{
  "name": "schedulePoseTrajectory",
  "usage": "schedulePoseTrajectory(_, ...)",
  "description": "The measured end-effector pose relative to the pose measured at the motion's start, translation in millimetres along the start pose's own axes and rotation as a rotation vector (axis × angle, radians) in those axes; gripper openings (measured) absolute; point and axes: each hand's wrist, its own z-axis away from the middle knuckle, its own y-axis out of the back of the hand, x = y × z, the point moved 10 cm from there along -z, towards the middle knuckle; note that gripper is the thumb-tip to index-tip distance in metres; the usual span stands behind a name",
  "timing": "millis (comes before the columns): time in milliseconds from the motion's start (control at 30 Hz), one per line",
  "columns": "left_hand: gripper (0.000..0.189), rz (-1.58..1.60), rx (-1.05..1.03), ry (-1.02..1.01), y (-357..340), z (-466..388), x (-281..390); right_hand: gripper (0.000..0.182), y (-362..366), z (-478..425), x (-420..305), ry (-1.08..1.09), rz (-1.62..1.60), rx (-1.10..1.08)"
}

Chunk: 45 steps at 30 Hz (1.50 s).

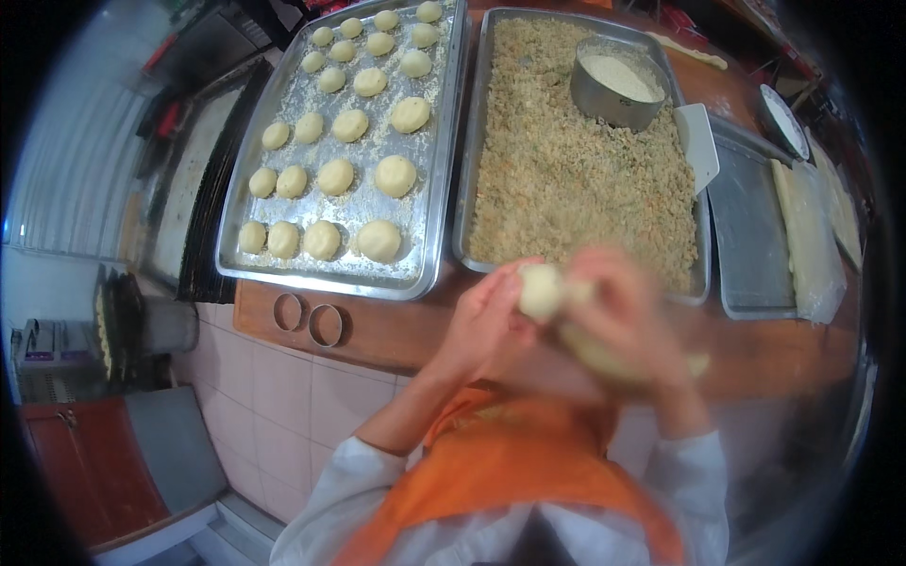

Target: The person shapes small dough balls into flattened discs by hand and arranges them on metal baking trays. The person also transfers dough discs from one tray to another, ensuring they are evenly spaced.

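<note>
My left hand grips a smooth, pale dough ball over the near edge of the filling tray. Close beside it, my right hand is blurred by motion, with a small bit of dough at its fingers; whether that bit is joined to the ball cannot be made out. Beneath the right hand a length of pale dough lies on the wooden table, partly covered by the hand. Ahead of both hands, a metal tray holds crumbly brown filling.
On the left, a metal tray carries rows of round dough balls. Two metal rings lie near the table edge. A round tin of pale crumbs and a white scraper rest in the filling. Rightward sits another tray with plastic-covered dough.
</note>
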Motion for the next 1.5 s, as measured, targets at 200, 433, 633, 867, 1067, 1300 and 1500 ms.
schedulePoseTrajectory(200, 0.034, -0.032, 0.102, 0.002, 6, -4, -8, 0.024, 3, 10, -9, 0.069, 0.23, 0.086)
schedulePoseTrajectory(433, 0.042, -0.507, 0.078, -0.235, 2, -8, 5, 0.029, -11, 21, -24, 0.217, 0.237, 0.09)
schedulePoseTrajectory(633, 0.048, -1.075, 0.215, -0.536, 16, 18, 20, 0.028, 53, 74, -10, 0.048, 0.147, 0.509)
schedulePoseTrajectory(867, 0.077, -1.814, -0.076, -0.579, 45, 34, -36, 0.02, 22, 99, 61, -0.219, -0.187, 0.399)
schedulePoseTrajectory(1067, 0.077, -1.739, -0.114, -0.493, 39, 37, -47, 0.022, 22, 110, 90, -0.319, -0.355, 0.479)
schedulePoseTrajectory(1300, 0.076, -1.783, -0.095, -0.354, 41, 26, -54, 0.022, 15, 109, 94, -0.394, -0.458, 0.507)
schedulePoseTrajectory(1500, 0.067, -1.688, -0.034, -0.433, 37, 40, -48, 0.022, 28, 110, 77, -0.292, -0.432, 0.507)
